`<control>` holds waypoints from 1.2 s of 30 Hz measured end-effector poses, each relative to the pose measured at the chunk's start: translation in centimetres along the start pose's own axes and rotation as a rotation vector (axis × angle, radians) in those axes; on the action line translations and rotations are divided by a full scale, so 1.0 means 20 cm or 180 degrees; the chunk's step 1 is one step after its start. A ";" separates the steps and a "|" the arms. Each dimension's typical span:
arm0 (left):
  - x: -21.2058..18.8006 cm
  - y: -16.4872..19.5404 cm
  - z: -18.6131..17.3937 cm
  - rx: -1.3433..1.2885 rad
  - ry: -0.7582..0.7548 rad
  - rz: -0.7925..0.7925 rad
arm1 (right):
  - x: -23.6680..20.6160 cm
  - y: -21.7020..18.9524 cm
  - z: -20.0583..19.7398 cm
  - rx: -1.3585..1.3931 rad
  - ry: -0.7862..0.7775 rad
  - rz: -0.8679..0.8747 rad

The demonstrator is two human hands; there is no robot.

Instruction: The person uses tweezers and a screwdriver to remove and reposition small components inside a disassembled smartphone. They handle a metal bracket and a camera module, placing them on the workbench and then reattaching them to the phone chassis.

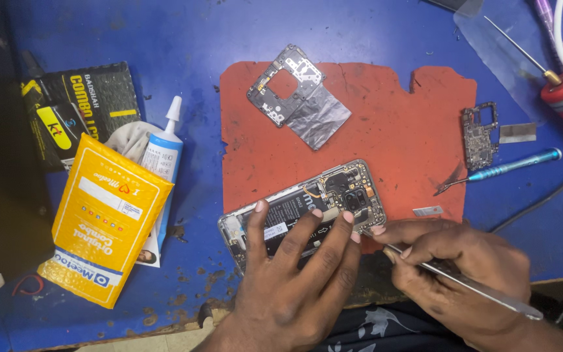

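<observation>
My left hand [294, 274] is spread flat over the opened phone [307, 208] sitting half on the red mat [386, 130]. Its shell has the battery and boards inside. My right hand [451, 267] pinches metal tweezers [464, 283] at its edge.

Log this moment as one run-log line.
left hand: pressing opened phone flat | right hand: holding tweezers at phone edge | surface: red mat

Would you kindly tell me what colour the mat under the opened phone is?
The mat is orange-red, seen clearly in the head view.
</observation>
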State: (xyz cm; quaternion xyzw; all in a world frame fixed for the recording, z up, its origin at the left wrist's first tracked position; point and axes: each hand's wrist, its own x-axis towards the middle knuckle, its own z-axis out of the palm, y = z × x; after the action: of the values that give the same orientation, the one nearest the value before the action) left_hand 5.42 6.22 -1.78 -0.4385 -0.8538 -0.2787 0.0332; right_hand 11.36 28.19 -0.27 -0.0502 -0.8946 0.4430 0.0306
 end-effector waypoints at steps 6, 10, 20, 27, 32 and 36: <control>-0.01 -0.01 0.00 -0.0026 0.0000 0.0001 | 0.01 0.00 -0.02 0.0097 -0.0219 0.0078; -0.01 -0.01 0.00 -0.0032 0.0043 0.0019 | 0.02 -0.01 -0.04 0.0098 -0.0380 0.0034; -0.02 -0.01 -0.02 -0.0002 0.0062 0.0030 | 0.04 -0.03 -0.05 0.0144 -0.0558 0.0130; -0.01 -0.01 -0.03 0.0039 -0.0048 0.0030 | 0.02 0.01 -0.03 0.0581 -0.0448 0.0074; -0.01 -0.01 -0.03 0.0022 -0.0078 0.0038 | -0.02 0.04 -0.02 0.1095 -0.0191 -0.0080; -0.01 0.00 -0.04 -0.0008 -0.0056 0.0021 | -0.04 0.07 -0.05 0.0686 -0.0049 0.0008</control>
State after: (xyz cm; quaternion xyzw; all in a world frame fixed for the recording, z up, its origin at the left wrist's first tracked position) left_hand 5.28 5.68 -1.21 -0.4438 -0.8522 -0.2758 0.0260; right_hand 12.36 29.61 -0.76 -0.0443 -0.8419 0.5371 0.0284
